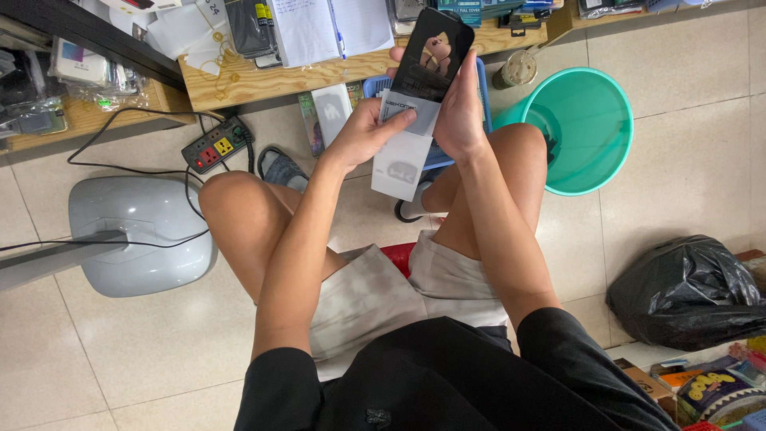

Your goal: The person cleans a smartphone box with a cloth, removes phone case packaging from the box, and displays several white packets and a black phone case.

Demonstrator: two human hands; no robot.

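Note:
My right hand holds a black glossy phone screen protector upright in front of me, fingers wrapped along its right edge. My left hand pinches a white and grey flat package sleeve that hangs below the black sheet. Both hands are raised above my bare knees as I sit on a low red stool. The black sheet and the sleeve overlap where the hands meet.
A low wooden table with papers, a notebook and small packages stands ahead. A teal plastic bucket is at right, a black bag further right. A power strip and a grey fan base lie left.

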